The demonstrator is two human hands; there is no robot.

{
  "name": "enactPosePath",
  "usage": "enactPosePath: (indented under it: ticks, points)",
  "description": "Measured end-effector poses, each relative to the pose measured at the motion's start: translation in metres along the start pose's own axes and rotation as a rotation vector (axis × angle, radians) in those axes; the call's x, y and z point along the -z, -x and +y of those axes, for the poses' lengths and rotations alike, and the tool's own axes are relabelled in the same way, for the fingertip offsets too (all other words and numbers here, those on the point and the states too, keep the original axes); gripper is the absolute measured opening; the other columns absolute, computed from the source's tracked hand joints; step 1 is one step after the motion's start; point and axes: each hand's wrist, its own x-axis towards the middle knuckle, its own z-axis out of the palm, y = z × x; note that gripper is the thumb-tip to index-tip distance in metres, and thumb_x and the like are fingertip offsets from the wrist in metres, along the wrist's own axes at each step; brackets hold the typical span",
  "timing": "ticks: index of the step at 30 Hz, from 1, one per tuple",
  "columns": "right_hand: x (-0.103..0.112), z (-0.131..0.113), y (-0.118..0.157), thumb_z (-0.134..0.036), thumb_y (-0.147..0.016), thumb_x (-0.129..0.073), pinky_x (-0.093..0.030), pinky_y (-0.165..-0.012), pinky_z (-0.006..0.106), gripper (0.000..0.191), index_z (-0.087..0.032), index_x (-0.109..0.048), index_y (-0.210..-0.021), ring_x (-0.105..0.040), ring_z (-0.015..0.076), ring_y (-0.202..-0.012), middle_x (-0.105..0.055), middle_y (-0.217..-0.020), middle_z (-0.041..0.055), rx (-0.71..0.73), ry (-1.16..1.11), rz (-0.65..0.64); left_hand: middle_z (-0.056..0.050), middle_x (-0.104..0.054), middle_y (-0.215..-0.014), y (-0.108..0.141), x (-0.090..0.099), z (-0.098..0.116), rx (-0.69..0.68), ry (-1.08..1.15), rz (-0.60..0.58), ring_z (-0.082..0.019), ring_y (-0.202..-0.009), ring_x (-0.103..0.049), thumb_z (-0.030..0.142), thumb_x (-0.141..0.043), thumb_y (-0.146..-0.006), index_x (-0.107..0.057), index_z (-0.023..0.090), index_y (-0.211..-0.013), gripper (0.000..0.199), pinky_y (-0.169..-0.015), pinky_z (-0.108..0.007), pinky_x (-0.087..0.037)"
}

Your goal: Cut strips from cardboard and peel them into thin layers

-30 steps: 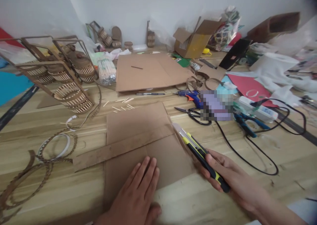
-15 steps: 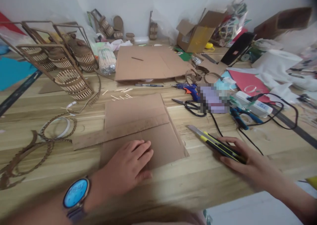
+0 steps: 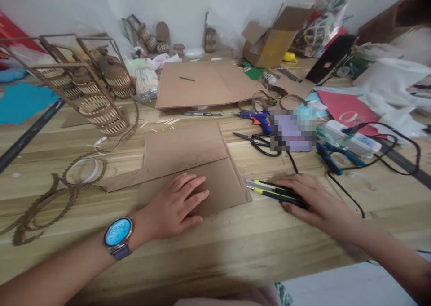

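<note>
On a wooden table, a right hand grips a black-and-yellow utility knife, probably light, rigid and best held well behind its blade, beside a cardboard sheet, likely stiff but creasable, beneath a flat, open left hand.

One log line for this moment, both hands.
left hand: spread on cardboard sheet | right hand: holding utility knife | cardboard strip: lying across sheet
</note>
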Motion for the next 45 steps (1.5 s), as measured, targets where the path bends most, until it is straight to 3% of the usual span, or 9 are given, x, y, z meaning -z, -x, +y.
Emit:
enactPosePath:
  ticks: [4, 7, 12, 15, 20, 23, 27, 34, 45]
  points:
    - [0.003, 0.004, 0.001, -0.041, -0.087, -0.058, -0.049, -0.096, 0.05, 0.039, -0.029, -0.063, -0.124, -0.062, 0.0313, -0.114, -0.069, -0.121, 0.0092, -0.009, -0.03, -0.019, -0.017, -0.041, -0.153, -0.002, 0.0, -0.003, 0.01, -0.007, -0.032, -0.034, -0.142, -0.033, 0.046, -0.047, -0.1, -0.049, 0.017, -0.143, 0.052, -0.116, -0.057, -0.032]
    - [0.006, 0.006, 0.005, -0.039, -0.088, -0.058, -0.049, -0.098, 0.051, 0.04, -0.03, -0.064, -0.126, -0.062, 0.031, -0.115, -0.069, -0.122, 0.0087, 0.03, -0.039, -0.045, -0.013, -0.036, -0.158, -0.003, 0.0, -0.002, -0.006, -0.017, -0.068, -0.035, -0.146, -0.028, 0.043, -0.046, -0.101, -0.044, 0.024, -0.148, 0.051, -0.116, -0.057, -0.031]
    - [0.009, 0.005, 0.01, -0.034, -0.087, -0.058, -0.049, -0.1, 0.049, 0.046, -0.033, -0.062, -0.133, -0.063, 0.0303, -0.116, -0.069, -0.123, 0.0084, 0.079, -0.052, -0.095, -0.01, -0.039, -0.157, -0.004, 0.0, -0.002, -0.026, 0.003, -0.083, -0.035, -0.145, -0.03, 0.05, -0.043, -0.101, -0.047, 0.03, -0.147, 0.05, -0.115, -0.057, -0.031]
    - [0.007, 0.003, 0.013, -0.033, -0.087, -0.057, -0.05, -0.097, 0.049, 0.049, -0.032, -0.06, -0.136, -0.063, 0.0302, -0.115, -0.069, -0.12, 0.0096, 0.093, -0.054, -0.097, -0.012, -0.047, -0.15, -0.013, 0.004, -0.006, -0.064, -0.003, -0.081, -0.035, -0.136, -0.038, 0.057, -0.042, -0.099, -0.054, 0.03, -0.142, 0.052, -0.11, -0.054, -0.036]
    - [-0.001, -0.006, 0.013, -0.038, -0.089, -0.056, -0.052, -0.094, 0.049, 0.047, -0.026, -0.061, -0.134, -0.063, 0.0312, -0.112, -0.067, -0.116, 0.0134, 0.056, -0.008, -0.116, -0.01, -0.059, -0.123, -0.045, 0.006, -0.015, -0.139, -0.024, -0.15, -0.027, -0.11, -0.05, 0.047, -0.04, -0.102, -0.057, 0.04, -0.138, 0.04, -0.099, -0.047, -0.045]
    - [-0.004, -0.016, 0.011, -0.049, -0.091, -0.056, -0.053, -0.092, 0.048, 0.045, -0.025, -0.065, -0.128, -0.064, 0.0309, -0.106, -0.068, -0.111, 0.0139, -0.004, 0.004, -0.097, -0.01, -0.051, -0.137, -0.062, 0.0, -0.018, -0.176, -0.001, -0.131, -0.029, -0.12, -0.046, 0.05, -0.041, -0.101, -0.054, 0.04, -0.141, 0.043, -0.107, -0.049, -0.04]
    - [-0.003, -0.024, 0.006, -0.048, -0.094, -0.051, -0.055, -0.09, 0.045, 0.044, -0.025, -0.062, -0.13, -0.066, 0.0281, -0.103, -0.067, -0.112, 0.0136, -0.027, 0.018, -0.075, -0.009, -0.037, -0.156, -0.071, -0.007, -0.024, -0.195, 0.021, -0.135, -0.033, -0.14, -0.032, 0.048, -0.04, -0.102, -0.049, 0.036, -0.146, 0.046, -0.116, -0.053, -0.03]
    - [0.002, -0.023, -0.013, -0.052, -0.096, -0.045, -0.055, -0.09, 0.041, 0.049, -0.024, -0.062, -0.132, -0.067, 0.0265, -0.101, -0.065, -0.114, 0.0129, -0.053, 0.036, -0.065, -0.013, -0.035, -0.159, -0.078, -0.006, -0.038, -0.104, 0.024, -0.173, -0.038, -0.146, -0.027, 0.047, -0.038, -0.103, -0.047, 0.031, -0.148, 0.048, -0.116, -0.057, -0.027]
    - [-0.002, -0.016, 0.006, -0.049, -0.094, -0.05, -0.055, -0.09, 0.04, 0.048, -0.027, -0.062, -0.135, -0.066, 0.0274, -0.102, -0.065, -0.109, 0.0126, -0.033, -0.04, -0.095, -0.009, -0.03, -0.162, -0.071, -0.012, -0.016, -0.086, 0.022, -0.195, -0.037, -0.15, -0.022, 0.05, -0.037, -0.103, -0.044, 0.035, -0.149, 0.049, -0.12, -0.055, -0.021]
